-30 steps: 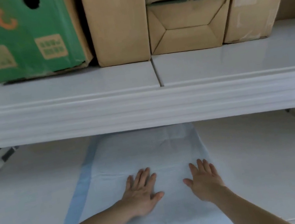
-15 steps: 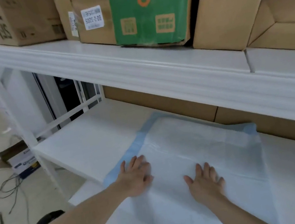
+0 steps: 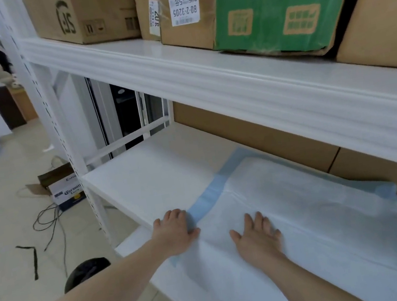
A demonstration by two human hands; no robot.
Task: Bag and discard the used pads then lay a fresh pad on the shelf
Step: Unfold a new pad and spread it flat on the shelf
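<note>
We press our left hand [image 3: 173,233] flat on the blue-bordered pad's [image 3: 294,213] left edge and our right hand [image 3: 256,237] flat mid-pad, fingers straight; it lies spread across the white shelf [image 3: 144,180].

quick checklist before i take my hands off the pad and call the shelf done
1. Pad is on the lower shelf, not the upper one: ok.
2. Left hand lies flat on the pad's blue left border, fingers straight: ok.
3. Right hand is pressed flat on the white middle of the pad: ok.
4. Pad lies flat: not ok, the far right corner sits slightly raised and creases run across the middle.
5. Near edge of the pad lines up with the shelf front: cannot tell, my arms cover part of it.
6. Used pads are bagged and gone: cannot tell, no bag is in view.
</note>
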